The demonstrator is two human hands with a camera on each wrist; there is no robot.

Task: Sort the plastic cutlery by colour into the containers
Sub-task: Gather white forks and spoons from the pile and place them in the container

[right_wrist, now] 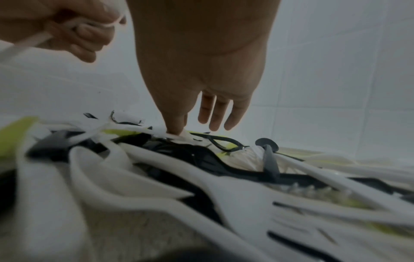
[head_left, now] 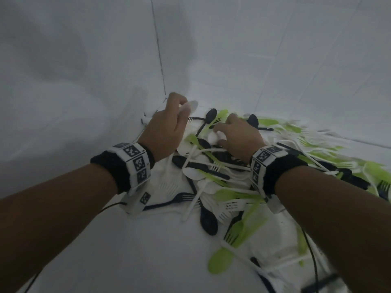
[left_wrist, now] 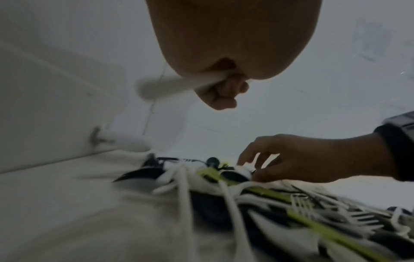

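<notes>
Forearms fill the lower frame. Left hand grips white spoons; right hand pinches another white spoon on the mixed cutlery pile, centre right. No containers visible; most sorting remains.

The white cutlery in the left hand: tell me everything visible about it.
The white cutlery looks like thin plastic. The left hand grips it in curled fingers, raised above the pile. A rounded spoon bowl sticks out past the thumb; a flat handle end juts from the fist's other side. Blur hides whether it is a single piece.
</notes>
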